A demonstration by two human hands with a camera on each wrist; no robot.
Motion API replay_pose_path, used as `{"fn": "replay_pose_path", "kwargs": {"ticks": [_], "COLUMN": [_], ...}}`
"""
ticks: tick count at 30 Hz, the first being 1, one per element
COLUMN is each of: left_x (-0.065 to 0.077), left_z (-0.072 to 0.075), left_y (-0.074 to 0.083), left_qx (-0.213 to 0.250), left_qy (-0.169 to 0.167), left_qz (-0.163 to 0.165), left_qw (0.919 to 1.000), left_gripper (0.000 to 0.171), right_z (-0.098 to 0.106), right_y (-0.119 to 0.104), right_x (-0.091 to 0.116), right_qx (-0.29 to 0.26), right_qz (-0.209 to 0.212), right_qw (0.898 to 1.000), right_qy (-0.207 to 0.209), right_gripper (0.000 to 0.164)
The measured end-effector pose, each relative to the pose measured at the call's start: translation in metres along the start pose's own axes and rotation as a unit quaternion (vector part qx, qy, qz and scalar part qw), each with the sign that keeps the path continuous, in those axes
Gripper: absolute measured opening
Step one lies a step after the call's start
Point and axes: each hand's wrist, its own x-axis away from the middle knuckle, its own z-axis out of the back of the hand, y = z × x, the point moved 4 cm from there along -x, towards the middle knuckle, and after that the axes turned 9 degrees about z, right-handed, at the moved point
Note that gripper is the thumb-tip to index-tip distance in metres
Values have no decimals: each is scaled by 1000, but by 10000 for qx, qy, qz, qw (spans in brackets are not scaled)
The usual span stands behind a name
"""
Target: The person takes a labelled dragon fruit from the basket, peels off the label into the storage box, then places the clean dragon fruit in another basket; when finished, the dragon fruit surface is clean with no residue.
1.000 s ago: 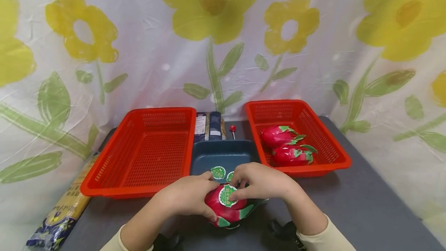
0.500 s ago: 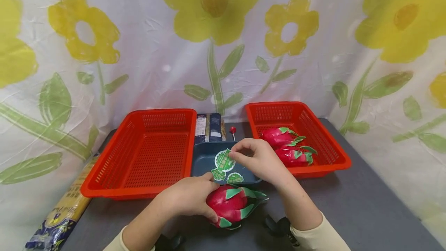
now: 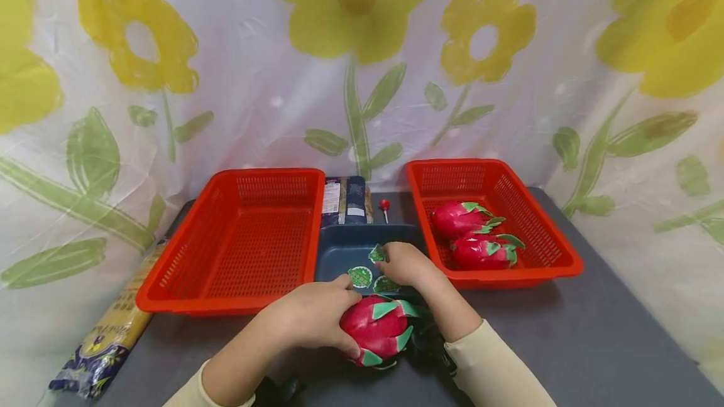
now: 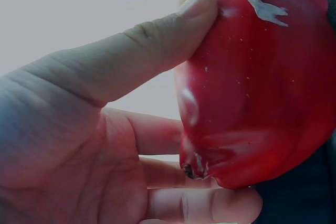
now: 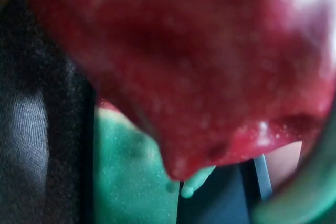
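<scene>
My left hand [image 3: 317, 318] grips a toy dragon fruit [image 3: 373, 326], red with green leaf tips, in front of the blue tray [image 3: 339, 259]. In the left wrist view, my thumb lies along the red fruit [image 4: 257, 82] and the other fingers are under it. My right hand [image 3: 408, 264] is over the tray, its fingertips at a green-and-white label [image 3: 376, 254] that they appear to pinch. Two more such labels lie in the tray: one label [image 3: 360, 277] to the left and another [image 3: 387, 284] below my right hand. The fruit's red skin [image 5: 199, 66] fills most of the right wrist view.
Left of the tray stands a red basket [image 3: 314, 231] with nothing in it. The right red basket [image 3: 557, 269] holds two dragon fruits [image 3: 481, 252]. Behind the tray are a packet [image 3: 346, 201] and a lollipop [image 3: 384, 206]. A long yellow package [image 3: 107, 338] lies at the left edge.
My right hand left the fruit's top with a label, carried it over the tray and lowered it there. My left hand kept its grip on the fruit.
</scene>
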Motion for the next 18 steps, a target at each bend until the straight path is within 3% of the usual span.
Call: {"fn": "replay_pose_path", "kwargs": {"ticks": [5, 8, 12, 18], "left_x": [0, 1, 1, 2], "left_z": [4, 4, 4, 2], "left_y": [2, 3, 3, 2], "left_qx": [-82, -102, -86, 21], "left_qy": [53, 58, 65, -21], "left_qz": [-42, -60, -73, -15], "left_qw": [9999, 9999, 9999, 10000], "left_gripper": [74, 73, 73, 74], "right_z": [-3, -9, -13, -2], "right_y": [5, 10, 13, -3], "right_x": [-1, -2, -3, 7], "right_qx": [465, 737, 861, 128], "right_qz": [-42, -108, -160, -1], "right_qw": [9987, 9964, 9944, 9990], "right_qy": [-204, -395, -593, -419], "right_gripper": [24, 25, 38, 73]}}
